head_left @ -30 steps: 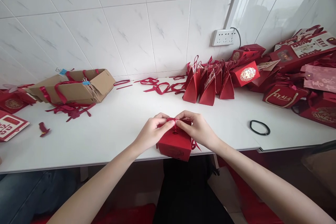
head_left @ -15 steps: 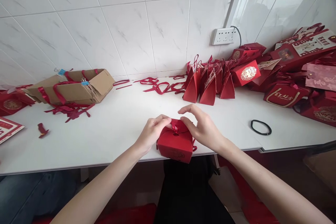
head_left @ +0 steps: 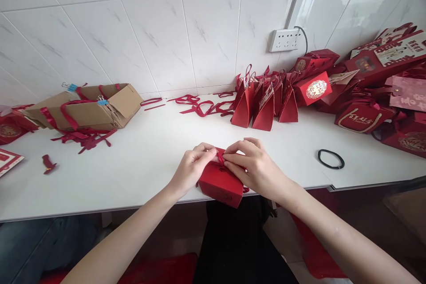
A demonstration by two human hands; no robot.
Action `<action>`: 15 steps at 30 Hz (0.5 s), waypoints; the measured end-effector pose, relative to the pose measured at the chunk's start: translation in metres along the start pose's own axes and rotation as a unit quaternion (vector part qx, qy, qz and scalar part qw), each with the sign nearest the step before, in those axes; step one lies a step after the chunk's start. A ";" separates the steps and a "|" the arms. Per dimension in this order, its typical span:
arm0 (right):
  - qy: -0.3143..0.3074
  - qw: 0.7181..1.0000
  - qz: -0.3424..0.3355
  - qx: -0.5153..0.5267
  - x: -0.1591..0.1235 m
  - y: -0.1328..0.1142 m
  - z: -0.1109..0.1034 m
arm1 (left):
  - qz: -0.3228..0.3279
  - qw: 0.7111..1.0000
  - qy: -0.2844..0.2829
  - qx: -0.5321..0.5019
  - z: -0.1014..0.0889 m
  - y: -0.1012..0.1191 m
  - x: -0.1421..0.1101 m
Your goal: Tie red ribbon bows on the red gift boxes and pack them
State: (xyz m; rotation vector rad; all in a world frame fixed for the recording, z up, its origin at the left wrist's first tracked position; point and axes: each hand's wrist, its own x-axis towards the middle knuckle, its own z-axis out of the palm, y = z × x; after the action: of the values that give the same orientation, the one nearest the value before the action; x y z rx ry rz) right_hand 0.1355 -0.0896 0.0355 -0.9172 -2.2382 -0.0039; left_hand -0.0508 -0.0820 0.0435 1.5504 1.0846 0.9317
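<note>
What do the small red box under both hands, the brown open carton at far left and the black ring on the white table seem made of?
The small red box looks like matte folded card: crisp edges, no shine. The brown open carton appears to be plain corrugated cardboard, with raw flaps. The black ring is thin and limp-looking, probably an elastic band, though too small to be sure.

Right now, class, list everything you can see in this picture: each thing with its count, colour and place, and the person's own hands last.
small red paper gift box: one, red, table's near edge, under both hands
thin red ribbon: one, red, on the box top, pinched by the fingers
folded red paper bags: several, red, by the wall
loose ribbons: several, red, by the wall
brown cardboard carton: one, brown, far left
black hair band: one, black, right
white power strip: one, white, on wall
white table: one, white
left hand: one, on box
right hand: one, on box
</note>
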 end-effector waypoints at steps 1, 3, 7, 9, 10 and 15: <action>0.006 1.000 -0.004 -0.006 0.000 0.000 0.001 | 0.011 1.000 0.014 0.017 0.000 0.000 -0.001; 0.022 1.000 -0.009 -0.009 0.000 0.001 0.002 | 0.042 0.996 0.051 0.068 0.001 0.000 -0.002; 0.043 0.999 -0.006 0.008 0.000 0.003 0.007 | 0.078 0.987 0.074 0.123 0.001 0.001 -0.003; 0.059 0.998 0.009 0.025 0.001 0.004 0.009 | 0.069 0.990 0.064 0.101 0.000 -0.001 -0.002; 0.069 0.997 0.018 0.033 0.001 0.004 0.009 | 0.060 0.993 0.061 0.084 0.000 -0.001 -0.001; 0.082 0.994 0.016 0.064 0.002 0.004 0.009 | 0.021 0.998 0.059 0.020 0.000 -0.005 0.004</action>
State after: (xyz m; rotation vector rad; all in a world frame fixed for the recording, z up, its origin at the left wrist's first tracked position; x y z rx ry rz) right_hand 0.1317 -0.0831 0.0294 -0.8532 -2.0472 0.0750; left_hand -0.0509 -0.0776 0.0385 1.5734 1.1630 1.0463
